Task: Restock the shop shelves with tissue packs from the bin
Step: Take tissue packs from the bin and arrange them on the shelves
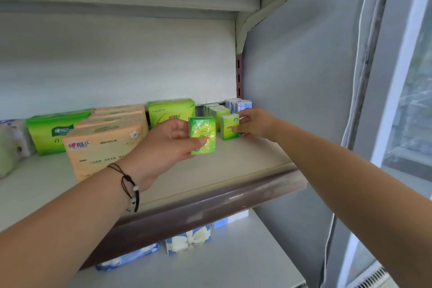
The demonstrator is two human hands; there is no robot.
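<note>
A small glossy green tissue pack (203, 135) is gripped upright by the closed fingers of the left hand (167, 145) above the cream metal shelf (233, 159). Just beyond, a second small green pack (230, 127), standing on the shelf, is pinched by the right hand (253, 123). Behind it, a row of small green packs (216, 112) is ranged toward the back panel.

A white metal shelving unit (117, 58) stood against a grey wall (299, 77). Right of the unit ran a window (411, 100), with daylight falling through it.
</note>
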